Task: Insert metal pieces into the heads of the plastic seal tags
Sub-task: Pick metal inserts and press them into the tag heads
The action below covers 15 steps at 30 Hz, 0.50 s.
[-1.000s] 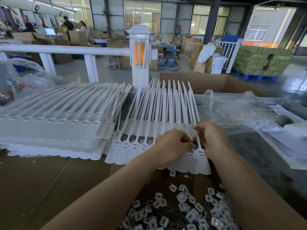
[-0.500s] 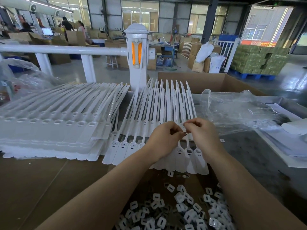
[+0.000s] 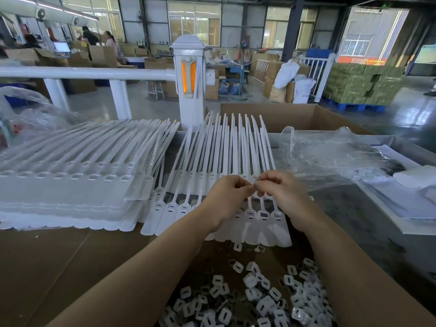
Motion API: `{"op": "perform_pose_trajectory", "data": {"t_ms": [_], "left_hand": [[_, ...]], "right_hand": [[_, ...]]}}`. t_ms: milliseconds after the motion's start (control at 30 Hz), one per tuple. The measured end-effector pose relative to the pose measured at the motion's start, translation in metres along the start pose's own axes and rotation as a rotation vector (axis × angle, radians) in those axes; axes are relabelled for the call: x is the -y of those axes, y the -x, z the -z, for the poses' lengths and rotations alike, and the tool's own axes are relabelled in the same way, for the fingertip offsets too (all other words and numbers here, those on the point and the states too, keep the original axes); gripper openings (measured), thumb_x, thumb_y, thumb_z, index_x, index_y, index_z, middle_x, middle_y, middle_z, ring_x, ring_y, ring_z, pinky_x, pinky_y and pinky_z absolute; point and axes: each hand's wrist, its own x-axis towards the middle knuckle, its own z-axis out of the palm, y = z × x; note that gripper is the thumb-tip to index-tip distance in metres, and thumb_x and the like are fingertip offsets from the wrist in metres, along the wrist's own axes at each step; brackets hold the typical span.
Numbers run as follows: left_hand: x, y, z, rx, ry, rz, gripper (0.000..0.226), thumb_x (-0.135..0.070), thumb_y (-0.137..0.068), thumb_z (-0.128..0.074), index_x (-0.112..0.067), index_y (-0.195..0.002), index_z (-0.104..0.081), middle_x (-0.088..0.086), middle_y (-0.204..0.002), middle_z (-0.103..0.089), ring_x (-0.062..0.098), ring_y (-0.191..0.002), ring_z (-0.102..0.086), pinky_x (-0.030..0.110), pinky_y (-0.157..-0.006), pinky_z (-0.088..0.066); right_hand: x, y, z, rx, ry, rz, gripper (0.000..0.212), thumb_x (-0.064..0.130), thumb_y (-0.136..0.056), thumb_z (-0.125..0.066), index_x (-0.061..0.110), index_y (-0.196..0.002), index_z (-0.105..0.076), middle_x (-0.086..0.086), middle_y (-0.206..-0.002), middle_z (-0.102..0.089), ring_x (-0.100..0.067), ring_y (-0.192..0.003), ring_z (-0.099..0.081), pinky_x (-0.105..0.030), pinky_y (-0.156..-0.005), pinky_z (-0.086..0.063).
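Observation:
A row of white plastic seal tags (image 3: 262, 223) lies side by side in front of me, heads toward me and long tails fanned away. My left hand (image 3: 226, 197) and my right hand (image 3: 280, 194) hover just above the tags' necks, fingertips meeting over the middle. Both hands have curled fingers and pinch something small between them; the piece itself is too small to make out. A heap of small white and metal pieces (image 3: 259, 296) lies loose near my forearms.
A thick stack of flat white tags (image 3: 70, 185) fills the left of the brown table (image 3: 59, 267). Crumpled clear plastic bags (image 3: 330, 159) lie at the right, an open cardboard box (image 3: 295, 116) behind. A white railing post (image 3: 188, 86) stands beyond.
Both hands have lifted off the tag heads and moved away from me, coming together fingertip to fingertip above the tags' necks.

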Motion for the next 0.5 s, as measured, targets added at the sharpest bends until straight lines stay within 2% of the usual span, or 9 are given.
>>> {"op": "perform_pose_trajectory", "data": {"t_ms": [67, 200, 333, 400, 500], "left_hand": [[0.001, -0.001, 0.002, -0.001, 0.006, -0.003, 0.015, -0.027, -0.098, -0.059, -0.020, -0.086, -0.064, -0.007, -0.065, -0.054, -0.002, -0.044, -0.043, 0.017, -0.048, -0.036], [0.003, -0.001, 0.002, 0.017, -0.003, -0.013, 0.014, -0.028, -0.096, -0.061, -0.022, -0.084, -0.065, -0.013, -0.060, -0.053, -0.003, -0.041, -0.044, 0.014, -0.045, -0.034], [0.001, -0.003, 0.004, 0.055, -0.022, 0.022, 0.014, -0.029, -0.093, -0.065, -0.019, -0.084, -0.069, -0.010, -0.060, -0.054, -0.001, -0.043, -0.043, 0.013, -0.043, -0.036], [-0.003, -0.003, 0.004, 0.095, -0.033, 0.045, 0.014, -0.028, -0.091, -0.068, -0.016, -0.085, -0.071, -0.008, -0.061, -0.055, 0.003, -0.051, -0.046, 0.014, -0.045, -0.038], [-0.011, -0.004, 0.002, 0.175, -0.083, 0.087, 0.012, -0.027, -0.088, -0.071, -0.019, -0.080, -0.072, -0.006, -0.076, -0.065, 0.008, -0.072, -0.056, 0.020, -0.060, -0.042]], "right_hand": [[-0.001, -0.001, -0.001, 0.022, 0.009, 0.028, 0.013, 0.016, -0.092, -0.062, 0.019, -0.081, -0.070, 0.012, -0.066, -0.065, 0.003, -0.064, -0.060, -0.019, -0.066, -0.042], [-0.004, -0.001, -0.001, 0.011, 0.015, 0.014, 0.015, 0.015, -0.091, -0.061, 0.018, -0.079, -0.070, 0.012, -0.064, -0.064, 0.001, -0.063, -0.058, -0.025, -0.068, -0.045], [-0.005, -0.002, -0.005, -0.046, -0.019, -0.009, 0.015, 0.016, -0.091, -0.061, 0.018, -0.078, -0.069, 0.012, -0.061, -0.062, 0.004, -0.060, -0.057, -0.023, -0.066, -0.040], [-0.006, -0.005, -0.008, -0.146, -0.073, -0.050, 0.013, 0.018, -0.093, -0.061, 0.018, -0.081, -0.068, 0.008, -0.065, -0.063, -0.001, -0.063, -0.058, -0.024, -0.064, -0.040], [-0.009, -0.009, -0.008, -0.289, -0.222, -0.153, 0.011, 0.019, -0.095, -0.060, 0.016, -0.087, -0.067, 0.004, -0.069, -0.064, -0.011, -0.067, -0.056, -0.028, -0.064, -0.040]]}}
